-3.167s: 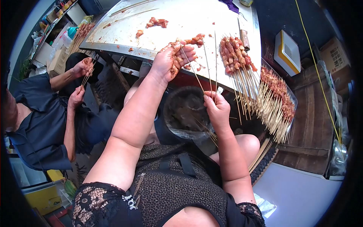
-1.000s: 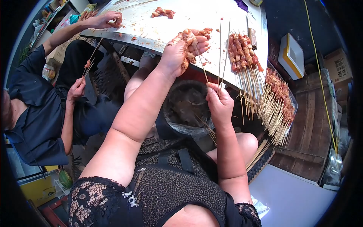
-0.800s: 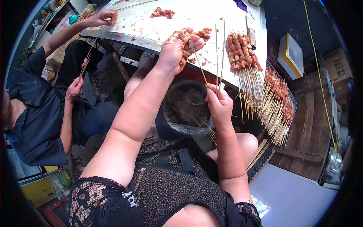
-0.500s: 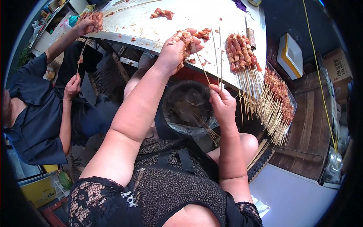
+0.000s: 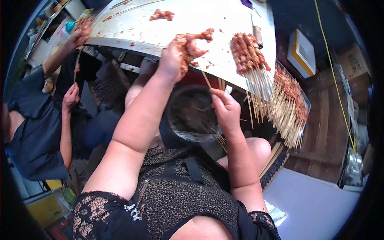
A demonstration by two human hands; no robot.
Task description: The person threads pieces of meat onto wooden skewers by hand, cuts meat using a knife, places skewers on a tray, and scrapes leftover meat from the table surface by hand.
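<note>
My left hand [image 5: 176, 56] is closed around raw meat pieces [image 5: 187, 50] near the table's front edge, its fingers blurred. Below and to the right, my right hand [image 5: 225, 106] pinches thin wooden skewers [image 5: 206, 80] that point up toward the left hand. A small heap of meat [image 5: 162, 15] lies on the white table [image 5: 192, 18]. Finished meat skewers [image 5: 247, 52] rest on the table's right part, sticks hanging over the edge. Many more skewers [image 5: 290, 90] fill a clear tray beside the table.
A co-worker [image 5: 30, 116] sits at the left, one hand holding meat, the other a skewer. A dark tub [image 5: 192, 108] lined with plastic stands below my hands. A knife [image 5: 257, 34] lies behind the finished skewers. At the right are a white-and-yellow box [image 5: 302, 54] and wooden boards [image 5: 324, 132].
My left hand has closed more around the meat, and the skewers in my right hand have tilted. The view has shifted slightly. The co-worker's upper hand has left the table, now holding meat.
</note>
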